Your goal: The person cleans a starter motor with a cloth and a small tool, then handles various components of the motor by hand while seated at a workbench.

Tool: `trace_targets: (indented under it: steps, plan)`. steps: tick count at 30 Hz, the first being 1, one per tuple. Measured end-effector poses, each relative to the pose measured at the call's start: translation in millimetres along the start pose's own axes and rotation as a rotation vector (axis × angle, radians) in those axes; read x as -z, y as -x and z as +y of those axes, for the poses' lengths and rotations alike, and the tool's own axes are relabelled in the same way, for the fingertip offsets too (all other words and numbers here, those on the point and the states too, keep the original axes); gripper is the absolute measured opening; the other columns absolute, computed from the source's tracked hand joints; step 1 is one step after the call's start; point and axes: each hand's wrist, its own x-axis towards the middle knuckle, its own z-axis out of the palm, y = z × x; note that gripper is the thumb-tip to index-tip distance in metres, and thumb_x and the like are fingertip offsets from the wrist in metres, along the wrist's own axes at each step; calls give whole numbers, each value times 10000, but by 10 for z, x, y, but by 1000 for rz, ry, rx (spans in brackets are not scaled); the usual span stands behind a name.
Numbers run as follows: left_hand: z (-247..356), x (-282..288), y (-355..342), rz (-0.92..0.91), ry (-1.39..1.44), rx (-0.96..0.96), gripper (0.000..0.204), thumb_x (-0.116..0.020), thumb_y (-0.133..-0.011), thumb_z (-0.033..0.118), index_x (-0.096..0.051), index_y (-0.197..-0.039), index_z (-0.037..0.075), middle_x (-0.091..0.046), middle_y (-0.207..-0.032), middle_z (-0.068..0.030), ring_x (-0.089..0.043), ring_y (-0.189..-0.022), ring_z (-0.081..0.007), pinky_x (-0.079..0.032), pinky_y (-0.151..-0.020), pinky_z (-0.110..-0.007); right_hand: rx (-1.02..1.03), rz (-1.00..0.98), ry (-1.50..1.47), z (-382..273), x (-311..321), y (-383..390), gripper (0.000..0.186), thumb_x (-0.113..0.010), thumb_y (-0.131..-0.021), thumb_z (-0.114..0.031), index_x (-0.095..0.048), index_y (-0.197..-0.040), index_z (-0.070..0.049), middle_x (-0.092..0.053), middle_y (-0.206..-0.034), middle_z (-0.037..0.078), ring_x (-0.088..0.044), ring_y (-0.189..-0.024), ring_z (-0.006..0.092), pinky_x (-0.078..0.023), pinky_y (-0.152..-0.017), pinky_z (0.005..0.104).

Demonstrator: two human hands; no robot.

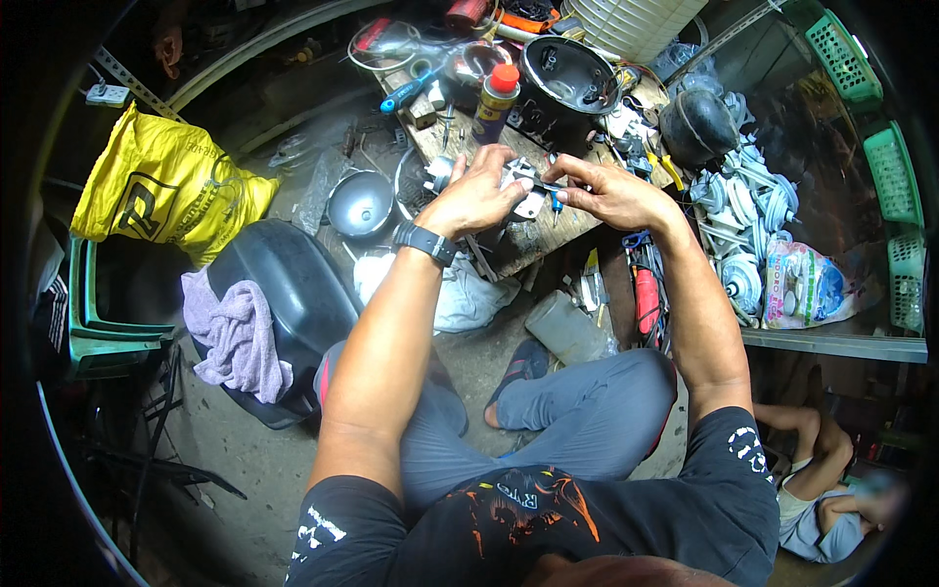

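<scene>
On the wooden work board [523, 249] in front of me lies a small motor-like metal assembly [528, 203] with silver and dark parts. My left hand [476, 194], a watch on its wrist, curls over its left side and grips it. From the right, my right hand [611, 193] pinches a thin dark tool or rod against the assembly; its exact kind is unclear. A small blue piece [557, 202] shows below those fingertips. Just behind my left hand stands a spray can [496, 104] with a red cap. My fingers partly hide the assembly.
A blue-handled screwdriver [406, 93] lies at the board's far left. Behind stands a round black housing [569, 76]; pale plastic parts [740, 210] are piled right. A metal bowl [360, 204], yellow sack [166, 186] and black seat-like object [284, 293] sit left. Another person [827, 489] is lower right.
</scene>
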Motion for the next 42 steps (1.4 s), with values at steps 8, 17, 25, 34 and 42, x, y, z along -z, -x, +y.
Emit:
trace_targets:
  steps: [8,17,25,34,42]
  plan:
    - [1,14,1,-17,-16,15,653,-601,-1002,461,-452,-1480,41,-453,-1541,-159,-366,-1502,-337,-143,-1267,-536,14,-45,-19,23,15,-16,297,-563,-1075,-343,-542,-1276,-124,-712,-973,173,-698,-966,343,-520,-836,467]
    - [-16,12,9,-12,-8,-5,655,-601,-1000,455,-442,-1481,39,-460,-1524,-161,-365,-1500,-340,-139,-1269,-535,-116,-75,-61,-146,34,33,299,-568,-1074,-349,-541,-1289,-142,-696,-977,163,-683,-942,312,-517,-825,456]
    - [-47,36,16,-15,12,-41,643,-599,-1004,458,-459,-1466,33,-464,-1518,-164,-371,-1492,-341,-167,-1265,-516,-82,-14,-86,-65,-34,50,318,-586,-1064,-364,-551,-1301,-155,-651,-907,127,-649,-866,296,-505,-791,446]
    - [25,33,18,-10,-18,10,662,-595,-1000,479,-452,-1466,31,-472,-1514,-167,-392,-1481,-354,-164,-1263,-528,-139,-119,-95,-89,123,-21,330,-593,-1050,-401,-572,-1275,-160,-725,-1005,151,-698,-965,329,-519,-849,462]
    - [73,1,8,11,-38,51,664,-600,-986,448,-434,-1471,26,-472,-1514,-166,-386,-1488,-353,-129,-1266,-551,-147,-142,-37,-99,156,-46,320,-580,-1055,-388,-557,-1289,-171,-738,-1007,161,-707,-1011,356,-522,-871,483]
